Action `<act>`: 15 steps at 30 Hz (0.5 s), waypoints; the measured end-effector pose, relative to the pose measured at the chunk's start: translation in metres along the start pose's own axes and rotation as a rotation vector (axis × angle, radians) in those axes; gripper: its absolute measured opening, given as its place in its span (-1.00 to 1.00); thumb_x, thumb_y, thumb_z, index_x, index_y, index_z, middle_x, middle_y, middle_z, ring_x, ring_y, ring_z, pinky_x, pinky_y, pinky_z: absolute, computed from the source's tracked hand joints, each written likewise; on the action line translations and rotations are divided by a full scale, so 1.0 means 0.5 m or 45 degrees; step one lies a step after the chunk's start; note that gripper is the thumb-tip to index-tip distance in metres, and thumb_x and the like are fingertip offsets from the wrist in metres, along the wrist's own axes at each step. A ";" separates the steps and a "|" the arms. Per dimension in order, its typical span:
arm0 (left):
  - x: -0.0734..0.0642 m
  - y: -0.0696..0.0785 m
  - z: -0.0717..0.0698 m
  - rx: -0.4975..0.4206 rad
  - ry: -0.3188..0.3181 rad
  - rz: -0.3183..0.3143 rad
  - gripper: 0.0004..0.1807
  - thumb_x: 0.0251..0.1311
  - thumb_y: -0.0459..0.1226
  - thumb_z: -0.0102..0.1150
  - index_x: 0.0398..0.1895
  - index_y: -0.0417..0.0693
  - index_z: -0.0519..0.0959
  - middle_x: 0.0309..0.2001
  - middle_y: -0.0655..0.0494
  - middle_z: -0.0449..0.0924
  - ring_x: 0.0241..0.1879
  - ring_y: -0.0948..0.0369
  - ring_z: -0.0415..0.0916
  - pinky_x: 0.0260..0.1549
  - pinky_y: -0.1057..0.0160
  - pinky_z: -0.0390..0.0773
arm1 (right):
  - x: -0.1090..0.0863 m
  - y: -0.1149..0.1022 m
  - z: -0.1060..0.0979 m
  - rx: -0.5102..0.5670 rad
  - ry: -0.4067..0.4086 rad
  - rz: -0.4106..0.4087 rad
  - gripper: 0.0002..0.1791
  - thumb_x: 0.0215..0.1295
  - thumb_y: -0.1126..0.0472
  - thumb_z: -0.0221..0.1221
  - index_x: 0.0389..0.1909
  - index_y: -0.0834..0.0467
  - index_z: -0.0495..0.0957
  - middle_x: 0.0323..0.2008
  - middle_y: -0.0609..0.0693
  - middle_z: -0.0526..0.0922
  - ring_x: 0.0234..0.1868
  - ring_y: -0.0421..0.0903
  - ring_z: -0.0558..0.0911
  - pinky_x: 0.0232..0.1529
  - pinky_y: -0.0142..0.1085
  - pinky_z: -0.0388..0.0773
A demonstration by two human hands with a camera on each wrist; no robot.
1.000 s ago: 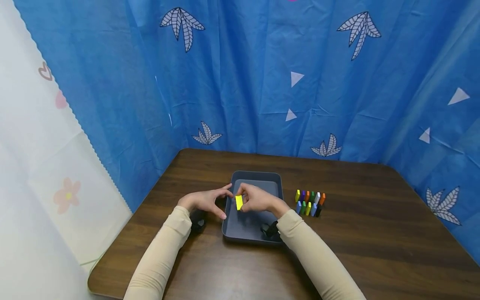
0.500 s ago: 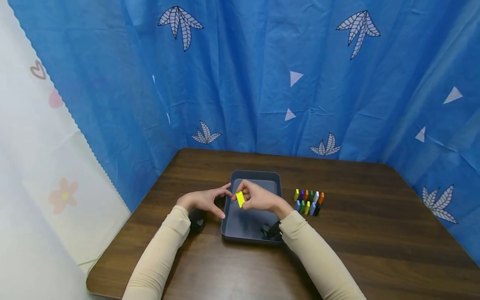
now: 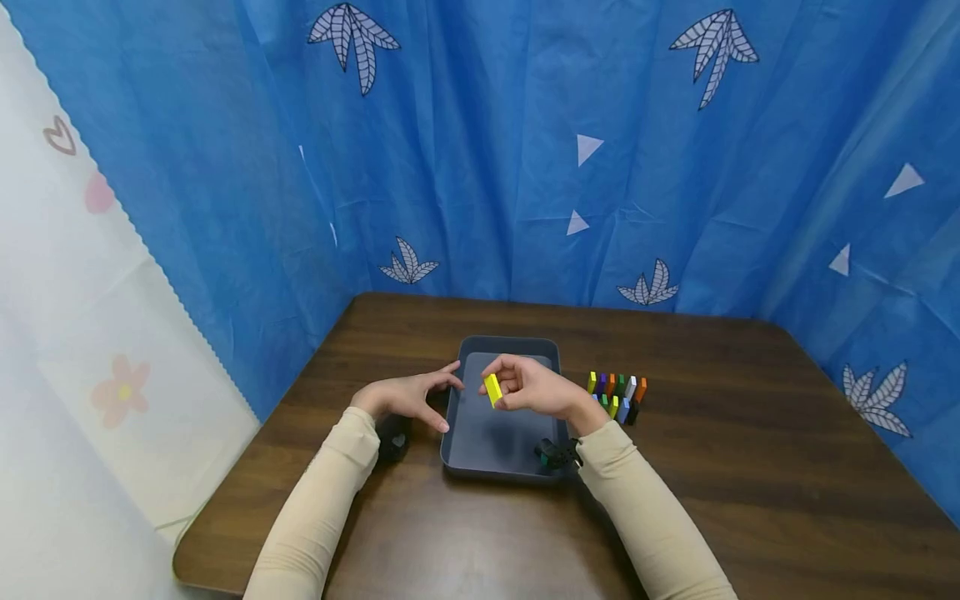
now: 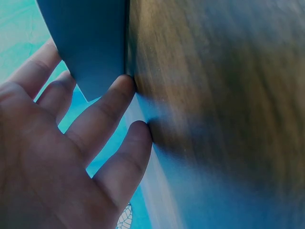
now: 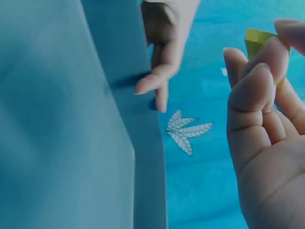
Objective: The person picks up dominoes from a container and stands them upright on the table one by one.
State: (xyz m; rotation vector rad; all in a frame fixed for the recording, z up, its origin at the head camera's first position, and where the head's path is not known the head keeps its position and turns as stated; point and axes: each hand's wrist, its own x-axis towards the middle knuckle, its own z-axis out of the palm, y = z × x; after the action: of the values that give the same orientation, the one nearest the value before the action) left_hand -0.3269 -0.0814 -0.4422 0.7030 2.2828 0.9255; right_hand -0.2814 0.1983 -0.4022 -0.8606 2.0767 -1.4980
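My right hand (image 3: 536,389) pinches a small yellow block (image 3: 492,389) between thumb and fingers, above the dark grey tray (image 3: 498,477). In the right wrist view the same yellow block (image 5: 257,40) is partly covered by the fingertips. My left hand (image 3: 407,395) is at the tray's left rim with fingers spread and thumb apart. Seen from the left wrist, the fingers of the left hand (image 4: 71,129) touch the tray wall (image 4: 90,43). Nothing lies between that hand's thumb and fingers. The part of the tray's floor that shows holds no blocks.
Right of the tray, several small coloured blocks (image 3: 622,408) stand upright in two rows on the brown wooden table (image 3: 750,433). My right forearm partly covers the front row's left end. A blue curtain (image 3: 480,150) hangs behind the table, with a white one (image 3: 90,375) at left.
The right hand has lifted slightly and moved right, away from the left hand, carrying the yellow block, which has tilted. My left hand stays at the tray's rim.
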 end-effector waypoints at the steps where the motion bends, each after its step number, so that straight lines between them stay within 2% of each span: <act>1: -0.001 0.001 -0.002 0.000 0.005 -0.003 -0.10 -0.05 0.02 0.55 0.42 0.26 0.35 0.65 0.30 -0.31 0.58 -0.02 -0.04 0.48 -0.26 0.03 | -0.005 -0.003 -0.003 -0.009 0.005 -0.016 -0.49 0.27 0.43 0.24 0.21 0.37 0.35 0.15 0.50 0.51 -0.07 0.43 0.57 -0.06 -0.34 0.68; 3: -0.003 0.002 -0.005 0.004 0.008 -0.005 -0.09 -0.05 0.03 0.56 0.43 0.26 0.35 0.65 0.30 -0.31 0.58 0.00 -0.04 0.49 -0.24 0.03 | -0.015 -0.008 -0.009 -0.033 0.029 -0.043 -0.49 0.28 0.40 0.26 0.24 0.31 0.40 0.13 0.48 0.54 -0.14 0.37 0.59 -0.06 -0.29 0.69; 6: -0.003 0.000 -0.007 0.025 0.004 0.008 -0.09 -0.03 0.03 0.54 0.44 0.24 0.33 0.65 0.27 -0.32 0.58 -0.02 -0.05 0.49 -0.24 0.04 | -0.033 -0.013 -0.018 -0.047 0.094 -0.059 -0.48 0.29 0.37 0.28 0.27 0.26 0.44 0.08 0.37 0.62 -0.23 0.16 0.64 -0.10 -0.27 0.69; 9: -0.001 -0.003 -0.006 0.036 -0.003 0.017 -0.09 -0.02 0.04 0.53 0.44 0.25 0.33 0.65 0.26 -0.34 0.59 -0.02 -0.05 0.49 -0.23 0.04 | -0.049 -0.013 -0.025 -0.037 0.161 -0.065 -0.45 0.30 0.34 0.29 0.31 0.25 0.44 0.04 0.24 0.68 -0.22 -0.03 0.67 -0.12 -0.30 0.67; 12: -0.002 -0.004 -0.004 0.034 -0.012 0.026 -0.09 -0.02 0.03 0.53 0.44 0.23 0.33 0.65 0.27 -0.36 0.59 -0.02 -0.05 0.50 -0.20 0.05 | -0.066 -0.008 -0.029 -0.020 0.200 -0.077 -0.43 0.30 0.32 0.30 0.32 0.27 0.44 0.02 0.20 0.70 -0.17 -0.06 0.70 -0.11 -0.29 0.67; 15: -0.002 -0.003 -0.001 0.033 -0.027 0.059 -0.11 0.02 0.01 0.52 0.45 0.19 0.32 0.65 0.25 -0.38 0.59 -0.04 -0.06 0.49 -0.18 0.08 | -0.086 -0.005 -0.035 0.004 0.223 -0.075 -0.42 0.28 0.31 0.32 0.31 0.27 0.45 -0.02 0.17 0.72 -0.14 0.00 0.71 -0.11 -0.27 0.68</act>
State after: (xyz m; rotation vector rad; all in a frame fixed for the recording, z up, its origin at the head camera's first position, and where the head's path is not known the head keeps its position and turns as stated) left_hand -0.3271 -0.0831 -0.4425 0.7760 2.2726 0.9067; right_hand -0.2618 0.2396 -0.3946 -0.8216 2.1890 -1.6607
